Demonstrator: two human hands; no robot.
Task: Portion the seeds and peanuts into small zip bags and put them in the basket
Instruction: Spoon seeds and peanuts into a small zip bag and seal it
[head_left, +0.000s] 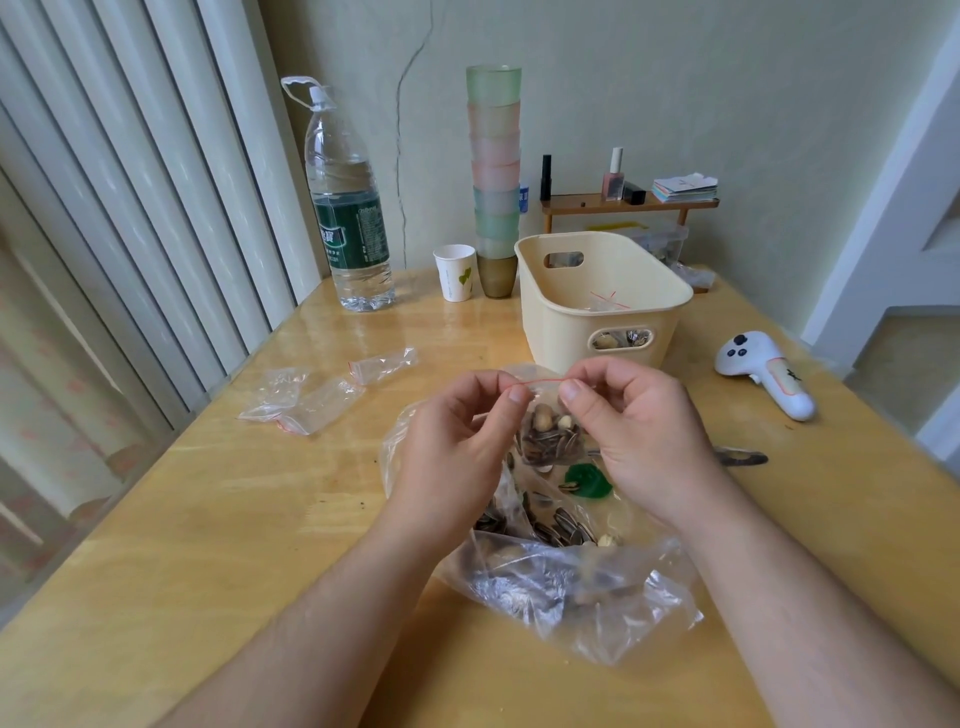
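Where the glossy wooden table (208, 519) begins at left: crinkled clear empty zip bags (306, 397), red-edged. Centre: left hand (457, 447) and right hand (639, 436), each pinching with thumb and forefinger the red seal strip of a small zip bag (550, 436), held above a large loose plastic bag (571, 577) of striped seeds and pale peanuts. Behind, just beyond: cream plastic basket (602, 296), oval handles, filled bags inside.
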